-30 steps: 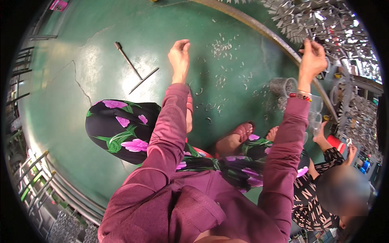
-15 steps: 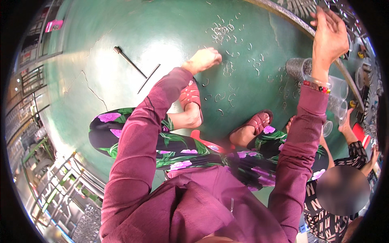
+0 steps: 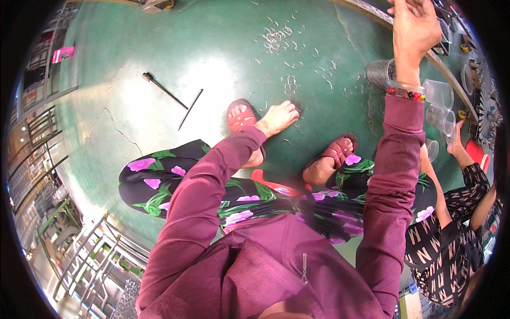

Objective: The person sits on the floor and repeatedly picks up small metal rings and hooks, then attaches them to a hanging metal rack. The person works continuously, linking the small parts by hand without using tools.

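Note:
My left hand (image 3: pixel 279 118) is low over the green floor (image 3: pixel 175 42), fingers curled together beside scattered wire pieces. These are small, curved and silvery; a loose pile of wire pieces (image 3: pixel 275 40) lies farther off. Anything in the left fingers is hidden. Raised at the upper right, my right hand (image 3: pixel 415 33) is beside a curved metal rim (image 3: pixel 366 7), its fingers bent inward and partly cut off by the picture's edge. What it pinches, if anything, does not show. A clear plastic cup (image 3: pixel 378 73) of wire pieces lies tipped near my right wrist.
A black T-handled wrench (image 3: pixel 169 94) lies on the floor to the left. More clear cups (image 3: pixel 439 94) stand at the right, near a co-worker's hand (image 3: pixel 456 139) and a red object (image 3: pixel 478 155). My sandalled feet (image 3: pixel 240 114) flank the wire pieces. Metal racks (image 3: pixel 93 260) are at lower left.
My left hand has moved nearer to me and slightly right, down among the closer wire pieces. My right hand has shifted slightly up and left in the picture. The view has turned slightly.

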Action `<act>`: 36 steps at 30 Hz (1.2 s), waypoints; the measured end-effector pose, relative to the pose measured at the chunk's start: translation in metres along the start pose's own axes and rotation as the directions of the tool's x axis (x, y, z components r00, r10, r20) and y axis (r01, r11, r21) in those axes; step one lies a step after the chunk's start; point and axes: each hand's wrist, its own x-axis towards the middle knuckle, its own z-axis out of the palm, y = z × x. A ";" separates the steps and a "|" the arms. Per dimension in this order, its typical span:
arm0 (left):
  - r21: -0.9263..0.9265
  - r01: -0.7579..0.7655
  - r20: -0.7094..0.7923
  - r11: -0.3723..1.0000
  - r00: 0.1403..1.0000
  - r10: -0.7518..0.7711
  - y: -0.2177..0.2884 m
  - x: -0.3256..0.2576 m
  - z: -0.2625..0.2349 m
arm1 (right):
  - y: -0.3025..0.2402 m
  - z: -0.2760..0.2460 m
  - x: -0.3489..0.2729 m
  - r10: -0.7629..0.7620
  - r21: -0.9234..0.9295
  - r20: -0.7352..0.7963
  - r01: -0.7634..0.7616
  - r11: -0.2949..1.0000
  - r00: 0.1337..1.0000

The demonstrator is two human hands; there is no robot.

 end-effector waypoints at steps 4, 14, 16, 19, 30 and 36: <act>-0.033 0.096 -0.106 0.995 0.989 -0.099 0.013 0.004 0.002 | 0.002 -0.002 -0.001 -0.084 -0.030 -0.012 0.084 0.996 0.996; -0.183 0.338 -0.365 0.923 0.848 -0.383 -0.007 0.044 -0.027 | 0.017 -0.003 0.000 -0.088 -0.016 -0.022 0.088 0.996 0.996; -0.180 0.381 -0.506 0.907 0.755 -0.417 -0.018 0.049 -0.029 | 0.014 -0.005 0.001 -0.036 -0.018 -0.033 0.036 0.999 0.999; -0.135 0.370 -0.579 0.919 0.724 -0.376 -0.022 0.060 -0.034 | 0.014 -0.006 0.002 -0.118 -0.045 -0.048 0.116 0.992 0.992; 0.152 0.277 -0.299 0.949 0.928 -0.223 -0.003 0.210 -0.006 | -0.004 0.003 -0.006 -0.060 -0.114 -0.085 0.050 0.992 0.995; 0.206 0.270 -0.264 0.941 0.941 -0.212 0.007 0.211 0.008 | -0.008 -0.001 -0.010 0.023 -0.126 -0.100 -0.035 0.991 0.995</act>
